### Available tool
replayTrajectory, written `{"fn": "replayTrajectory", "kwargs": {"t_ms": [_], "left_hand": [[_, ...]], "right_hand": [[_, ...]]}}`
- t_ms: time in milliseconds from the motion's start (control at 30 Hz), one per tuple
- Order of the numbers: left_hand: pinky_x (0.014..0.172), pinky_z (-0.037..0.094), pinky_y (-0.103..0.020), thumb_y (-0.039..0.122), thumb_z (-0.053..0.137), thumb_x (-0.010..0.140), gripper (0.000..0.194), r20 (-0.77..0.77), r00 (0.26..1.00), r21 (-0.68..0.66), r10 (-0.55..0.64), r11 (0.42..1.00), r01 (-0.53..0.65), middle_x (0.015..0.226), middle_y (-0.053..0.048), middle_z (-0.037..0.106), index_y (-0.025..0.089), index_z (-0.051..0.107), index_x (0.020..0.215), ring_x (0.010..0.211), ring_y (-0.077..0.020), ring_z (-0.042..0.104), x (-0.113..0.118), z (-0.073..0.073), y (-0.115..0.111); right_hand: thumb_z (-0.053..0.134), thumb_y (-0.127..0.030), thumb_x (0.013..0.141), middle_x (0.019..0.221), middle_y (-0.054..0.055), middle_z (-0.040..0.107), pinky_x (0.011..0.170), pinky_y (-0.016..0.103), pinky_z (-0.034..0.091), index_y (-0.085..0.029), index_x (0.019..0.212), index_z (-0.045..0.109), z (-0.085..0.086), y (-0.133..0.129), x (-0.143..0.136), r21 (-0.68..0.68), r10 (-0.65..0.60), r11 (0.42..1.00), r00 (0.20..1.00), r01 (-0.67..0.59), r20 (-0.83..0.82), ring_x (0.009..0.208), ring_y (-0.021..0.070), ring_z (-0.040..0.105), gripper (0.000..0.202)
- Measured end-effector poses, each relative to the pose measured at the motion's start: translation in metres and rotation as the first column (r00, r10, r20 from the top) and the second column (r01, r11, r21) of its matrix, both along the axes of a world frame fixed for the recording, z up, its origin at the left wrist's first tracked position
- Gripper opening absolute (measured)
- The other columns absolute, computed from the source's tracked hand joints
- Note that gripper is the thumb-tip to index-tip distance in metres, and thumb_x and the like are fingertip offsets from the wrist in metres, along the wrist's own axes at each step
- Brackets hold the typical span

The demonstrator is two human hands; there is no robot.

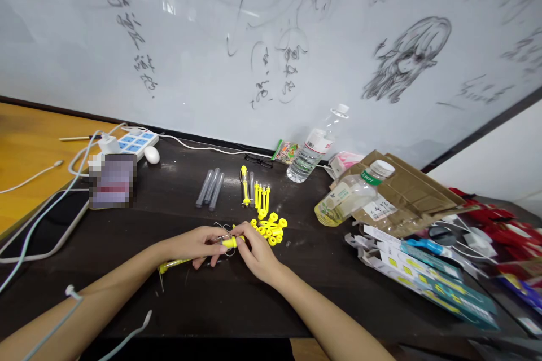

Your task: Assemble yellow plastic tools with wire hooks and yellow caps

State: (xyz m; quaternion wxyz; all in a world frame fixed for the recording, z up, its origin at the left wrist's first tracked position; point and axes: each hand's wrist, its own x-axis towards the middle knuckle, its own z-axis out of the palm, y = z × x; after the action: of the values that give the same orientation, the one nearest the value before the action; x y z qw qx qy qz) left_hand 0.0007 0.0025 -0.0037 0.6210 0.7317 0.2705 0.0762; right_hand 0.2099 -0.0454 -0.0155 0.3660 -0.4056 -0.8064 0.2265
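My left hand is closed around a slim clear tube with yellow fittings. Its far-left yellow end sticks out below the wrist, with a thin wire hanging from it. At the other end, the fingers of my right hand are pinched at a yellow cap. Thin bent wires show around the fingertips; whether they are attached is unclear. Just beyond my right hand lies a pile of yellow caps and rings. Several yellow rods lie behind it, beside a yellow-ended tube.
Clear tubes lie together on the dark table. A water bottle, a juice bottle, flattened cardboard and an opened box stand to the right. Left are a phone, power strip and loose cables.
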Motion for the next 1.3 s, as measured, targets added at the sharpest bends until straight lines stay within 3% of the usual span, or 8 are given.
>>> {"fn": "replayTrajectory", "kwargs": {"t_ms": [1033,1300], "left_hand": [[0.035,0.033,-0.013,0.048,0.050,0.089,0.040,0.000,1.000,-0.005,0.014,1.000,-0.014,0.069,0.001,0.062,0.018,0.053,0.114,0.037,-0.0047,0.048,0.0005,0.0002,-0.0004],[0.034,0.032,-0.013,0.049,0.051,0.089,0.040,0.008,1.000,-0.011,0.013,1.000,-0.013,0.069,0.001,0.062,0.017,0.053,0.113,0.037,-0.0045,0.047,0.0002,-0.0008,-0.0004]], "right_hand": [[0.040,-0.015,0.092,0.093,0.004,0.057,0.078,0.031,0.046,-0.022,0.104,0.051,-0.0005,-0.0005,-0.0003,0.011,-0.017,1.000,1.000,0.017,0.016,0.084,0.0171,0.057,0.017],[0.041,-0.016,0.092,0.093,0.004,0.059,0.076,0.031,0.047,-0.021,0.113,0.048,-0.0023,-0.0008,0.0003,-0.017,-0.034,0.999,0.999,0.034,0.029,0.081,0.0166,0.058,0.023]]}}
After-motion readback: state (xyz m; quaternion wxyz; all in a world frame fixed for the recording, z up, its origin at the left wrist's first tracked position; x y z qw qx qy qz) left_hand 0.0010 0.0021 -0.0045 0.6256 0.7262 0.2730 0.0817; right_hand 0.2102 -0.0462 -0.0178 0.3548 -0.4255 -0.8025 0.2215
